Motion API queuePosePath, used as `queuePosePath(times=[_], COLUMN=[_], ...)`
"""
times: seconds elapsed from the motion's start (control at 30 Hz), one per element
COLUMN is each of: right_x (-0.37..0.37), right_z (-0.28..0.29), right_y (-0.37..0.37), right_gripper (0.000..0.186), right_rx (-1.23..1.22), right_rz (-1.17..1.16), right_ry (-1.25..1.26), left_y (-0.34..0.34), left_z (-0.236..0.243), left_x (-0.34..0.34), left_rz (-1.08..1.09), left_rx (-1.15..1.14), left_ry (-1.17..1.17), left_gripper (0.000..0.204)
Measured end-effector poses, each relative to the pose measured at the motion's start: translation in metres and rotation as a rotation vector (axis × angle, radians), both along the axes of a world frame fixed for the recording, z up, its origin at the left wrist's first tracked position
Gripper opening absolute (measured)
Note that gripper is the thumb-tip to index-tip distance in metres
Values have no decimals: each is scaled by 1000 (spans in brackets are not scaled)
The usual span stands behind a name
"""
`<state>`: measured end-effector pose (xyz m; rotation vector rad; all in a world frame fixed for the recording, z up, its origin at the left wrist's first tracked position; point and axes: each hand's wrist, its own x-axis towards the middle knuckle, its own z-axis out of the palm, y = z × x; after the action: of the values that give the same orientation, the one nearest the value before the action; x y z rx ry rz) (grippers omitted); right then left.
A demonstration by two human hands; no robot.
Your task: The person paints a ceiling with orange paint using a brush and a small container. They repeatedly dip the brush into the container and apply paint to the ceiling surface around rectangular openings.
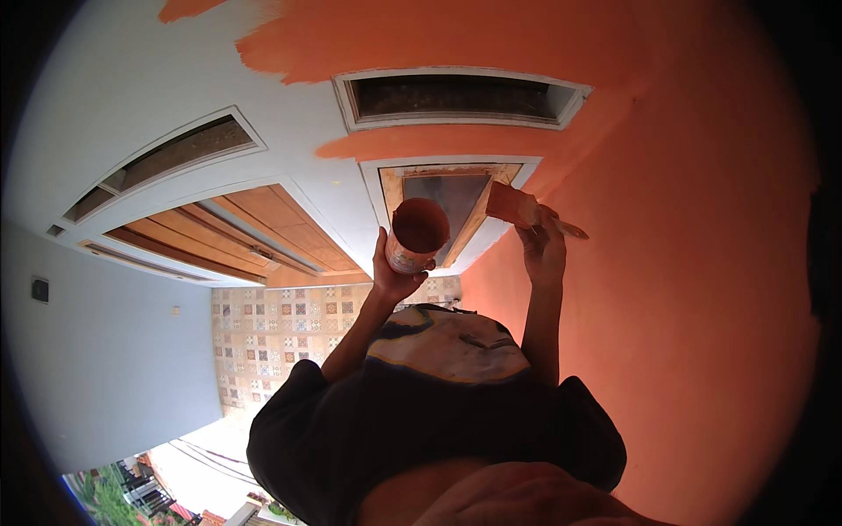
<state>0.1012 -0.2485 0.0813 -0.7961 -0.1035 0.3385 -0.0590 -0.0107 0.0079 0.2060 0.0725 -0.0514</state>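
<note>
My left hand [396, 273] is wrapped round a small paint can [410, 257], held up in front of my chest with its open mouth in view. The can's inside is coated reddish-brown, and how much paint is in it I cannot tell. In my right hand [545, 254] is a wide flat paintbrush [513, 204], gripped by its handle, with the bristle end pointing up and left. Orange colour covers the bristles. The brush appears in front of the window frame's right side; whether it touches anything there I cannot tell.
Fresh orange paint [438, 39] with ragged edges spreads over the white wall [303, 162] around a vent opening [456, 98]. A wood-framed window [447, 206] lies below it. The right wall [667, 307] is orange. Wooden double doors [237, 232] and patterned floor tiles [289, 324] are at left.
</note>
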Motion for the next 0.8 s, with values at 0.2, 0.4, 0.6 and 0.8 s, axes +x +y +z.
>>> queuePosePath(times=[0.2,0.4,0.6,0.8], right_x=[-8,-15,-17,-29], right_z=[16,59,96,119], right_y=[-28,-33,-25,-21], right_gripper=[15,11,17,17], right_rx=[25,-11,-101,-360], right_rz=[-11,-44,50,61], right_ry=[-103,-207,-408,-583], left_y=[-19,-31,-38,-43], left_z=[14,21,35,30], left_x=[7,9,17,20], left_rz=[-54,3,-48,-54], left_rx=[-11,208,74,117], left_ry=[55,-75,-144,-85], left_gripper=[83,61,53,63])
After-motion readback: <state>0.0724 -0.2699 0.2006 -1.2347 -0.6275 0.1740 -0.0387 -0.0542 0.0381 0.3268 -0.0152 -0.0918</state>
